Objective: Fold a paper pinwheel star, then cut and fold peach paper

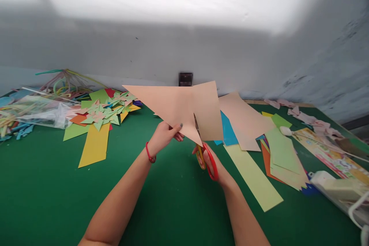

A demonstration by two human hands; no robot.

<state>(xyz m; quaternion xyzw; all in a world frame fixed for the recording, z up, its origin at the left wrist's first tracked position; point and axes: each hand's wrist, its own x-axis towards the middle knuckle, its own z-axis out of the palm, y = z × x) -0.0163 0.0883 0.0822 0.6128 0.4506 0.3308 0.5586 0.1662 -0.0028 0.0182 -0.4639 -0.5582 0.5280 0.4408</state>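
A large sheet of peach paper (pixel 167 102) is held up above the green table, its left end tapering to a point. My left hand (pixel 165 135) pinches its lower edge between thumb and fingers. My right hand (pixel 211 157) grips scissors (pixel 211 163) with red and yellow handles. Their blades point up and away and lie at the paper, right of my left thumb. A cut or fold separates the left part from the squarer right part; I cannot tell which. The paper hides whatever is directly behind it.
Left are cut paper stars (pixel 102 113), a yellow strip (pixel 95 146) and a clear bag (pixel 49 113) among coloured strips. Right lie another peach sheet (pixel 245 119), a pale yellow strip (pixel 253 178), green sheets (pixel 284 150) and a white power strip (pixel 323 178). A wall stands behind.
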